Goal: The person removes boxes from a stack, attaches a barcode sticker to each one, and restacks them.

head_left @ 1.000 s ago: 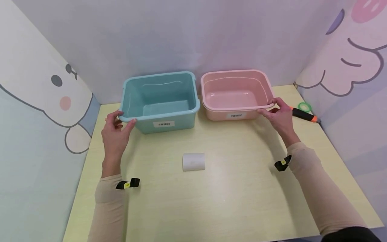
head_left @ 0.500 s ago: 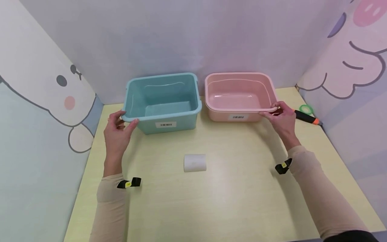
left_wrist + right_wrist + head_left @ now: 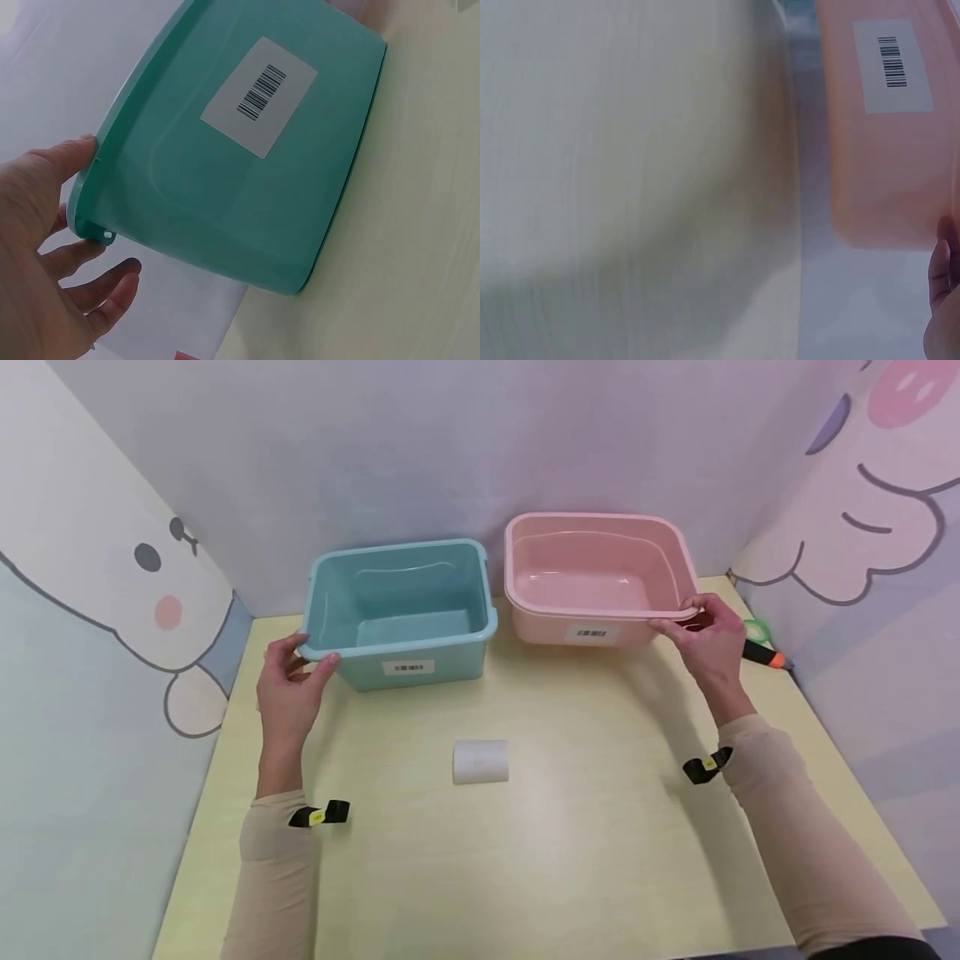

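Observation:
A teal plastic bin (image 3: pixel 397 610) with a barcode label stands on the table at the back left. My left hand (image 3: pixel 288 689) pinches its front left rim corner; in the left wrist view, thumb and index finger meet at the rim while the other fingers curl loosely below. To its right, a pink plastic bin (image 3: pixel 592 631) hangs slightly raised off the tabletop. My right hand (image 3: pixel 708 639) grips the front right corner of its rim. Only part of that hand and of the pink bin (image 3: pixel 885 165) shows in the right wrist view.
A white cylinder (image 3: pixel 481 762) lies on its side mid-table. Behind my right hand are a black and orange tool (image 3: pixel 765 655), partly hidden, and a green ring (image 3: pixel 757 630), perhaps tape. Printed walls (image 3: pixel 337 443) enclose the table (image 3: pixel 570 860) at the back and sides.
My right hand and the pink bin have moved up and slightly right, lifting the bin from the table. The left hand and teal bin have stayed put.

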